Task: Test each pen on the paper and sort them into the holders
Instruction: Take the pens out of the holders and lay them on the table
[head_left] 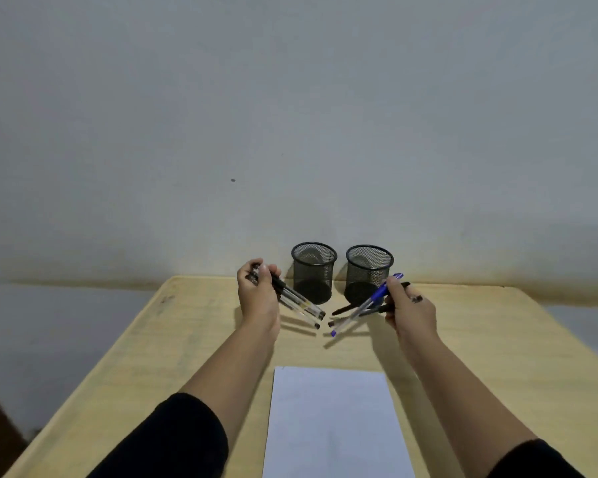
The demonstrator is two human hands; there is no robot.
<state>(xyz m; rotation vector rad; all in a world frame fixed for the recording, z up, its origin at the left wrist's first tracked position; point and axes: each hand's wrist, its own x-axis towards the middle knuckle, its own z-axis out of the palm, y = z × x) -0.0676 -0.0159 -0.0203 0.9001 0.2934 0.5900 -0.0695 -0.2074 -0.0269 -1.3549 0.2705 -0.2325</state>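
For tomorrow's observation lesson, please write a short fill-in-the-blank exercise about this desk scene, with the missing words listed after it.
1. Behind the hands stand ____ black mesh holders.
2. The blue pen is held in the ____ hand.
3. The left hand holds a bundle of clear pens with ____ caps.
4. The white paper lies between the person's two ____.

Missing words: two; right; black; forearms
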